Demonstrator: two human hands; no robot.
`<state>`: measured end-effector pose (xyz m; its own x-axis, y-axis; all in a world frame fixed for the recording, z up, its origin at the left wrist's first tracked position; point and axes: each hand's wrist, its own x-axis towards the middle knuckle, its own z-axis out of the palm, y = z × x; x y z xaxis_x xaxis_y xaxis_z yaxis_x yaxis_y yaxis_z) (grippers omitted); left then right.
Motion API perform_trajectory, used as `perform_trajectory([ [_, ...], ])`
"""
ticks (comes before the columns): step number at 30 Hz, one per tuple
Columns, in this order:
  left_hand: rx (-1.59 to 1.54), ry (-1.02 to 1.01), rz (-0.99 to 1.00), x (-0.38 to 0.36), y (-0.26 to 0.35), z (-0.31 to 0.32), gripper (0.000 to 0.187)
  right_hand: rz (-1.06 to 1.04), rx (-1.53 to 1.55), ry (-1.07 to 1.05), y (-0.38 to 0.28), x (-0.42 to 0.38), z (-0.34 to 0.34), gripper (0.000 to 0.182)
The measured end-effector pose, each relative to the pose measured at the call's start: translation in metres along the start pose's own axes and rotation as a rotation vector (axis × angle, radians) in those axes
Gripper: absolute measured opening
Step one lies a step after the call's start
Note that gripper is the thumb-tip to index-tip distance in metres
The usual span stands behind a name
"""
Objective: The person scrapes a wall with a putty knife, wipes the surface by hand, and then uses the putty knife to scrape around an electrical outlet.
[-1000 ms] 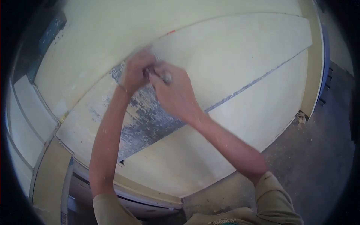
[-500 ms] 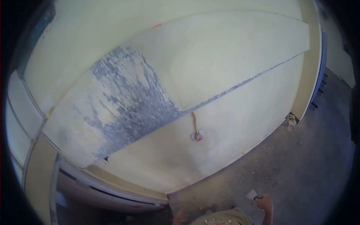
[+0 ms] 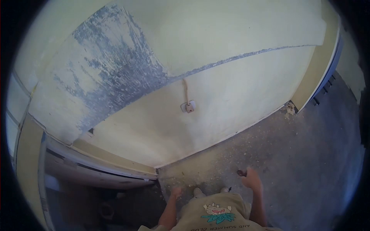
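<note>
My right hand [image 3: 252, 179] is closed around the dark handle of a scraper [image 3: 241, 173], low in front of me and to the right of my body. The blade hardly shows from this angle. On the other side of my body my left hand [image 3: 176, 192] hangs low, its fingers curled in, with nothing visible in them. Neither hand touches the wall [image 3: 231, 88]. On that wall, a patch of grey scraped surface [image 3: 119, 65] with streaks of pale paint lies at the upper left, and a thin grey scraped line runs from it to the right.
A socket box [image 3: 188, 106] with a cable above it sits on the wall. Paint flakes are scattered over the concrete floor [image 3: 300, 154]. A heap of debris [image 3: 289, 109] lies by the right corner. At the lower left is a dark recess [image 3: 104, 192] under a ledge.
My view has tilted down, so the wall stands higher and more of my shirt and feet shows. The scraper's blade, plain before, has turned nearly out of sight.
</note>
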<state>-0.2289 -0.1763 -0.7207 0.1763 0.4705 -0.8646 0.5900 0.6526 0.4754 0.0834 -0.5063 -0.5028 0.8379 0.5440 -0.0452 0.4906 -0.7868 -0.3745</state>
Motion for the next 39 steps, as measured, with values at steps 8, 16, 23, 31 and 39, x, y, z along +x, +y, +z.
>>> perform_trajectory([
  [8, -0.224, -0.944, 0.111, -0.169, 0.123, 0.149, 0.045, 0.282, 1.109, -0.405, -0.067, 0.004, -0.030, 0.024],
  [16, 0.205, -0.054, 0.871, -0.195, 0.147, 0.197, 0.034, -0.097, 0.381, -0.276, -0.058, 0.005, -0.002, 0.033],
  [23, 0.261, -0.135, 0.573, -0.173, 0.123, 0.123, 0.026, 0.121, 0.333, -0.318, -0.002, 0.019, -0.027, 0.035],
  [31, -0.083, -0.460, 0.607, -0.271, 0.154, 0.132, 0.022, -0.054, 0.819, -0.494, -0.059, 0.057, -0.035, 0.037],
  [39, -0.496, -0.369, 0.961, -0.309, 0.216, 0.145, 0.026, -0.276, 1.056, -0.637, -0.160, 0.055, -0.078, 0.047],
])
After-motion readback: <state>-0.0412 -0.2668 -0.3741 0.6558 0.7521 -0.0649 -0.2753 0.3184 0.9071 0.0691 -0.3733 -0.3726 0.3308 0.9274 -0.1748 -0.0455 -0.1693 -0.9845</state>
